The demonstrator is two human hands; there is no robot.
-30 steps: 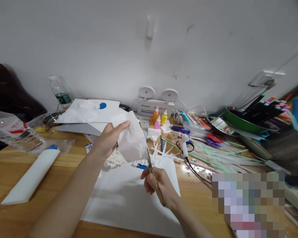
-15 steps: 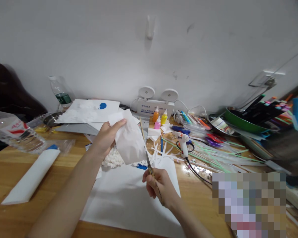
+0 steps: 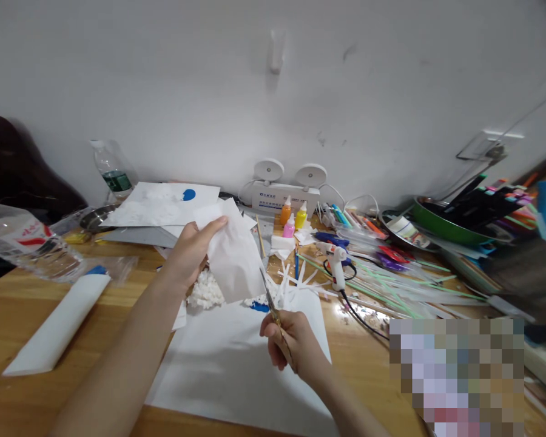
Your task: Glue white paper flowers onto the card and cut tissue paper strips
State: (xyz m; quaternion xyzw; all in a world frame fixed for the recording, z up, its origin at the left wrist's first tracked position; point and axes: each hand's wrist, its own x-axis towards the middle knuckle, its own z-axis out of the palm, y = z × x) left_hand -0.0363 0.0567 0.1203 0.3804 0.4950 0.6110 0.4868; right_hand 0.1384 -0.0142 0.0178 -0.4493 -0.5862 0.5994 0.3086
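Pinched between the thumb and fingers of my left hand is a piece of white paper, held up above the table. My right hand grips a pair of scissors, its blades pointing up and away along the paper's right edge. Whether the blades touch the paper I cannot tell. Below both hands lies a large white sheet. Behind it, partly hidden by the held paper, are a heap of white shreds and a small blue patch.
A folded white paper strip and a large plastic bottle are at left. Three paint bottles stand at the back. To the right lie a glue gun, its cable, several thin sticks and a green pan.
My left hand and the held paper have shifted slightly left and down. The scissor blades have swung a little left, and a gap shows beside the stick behind.
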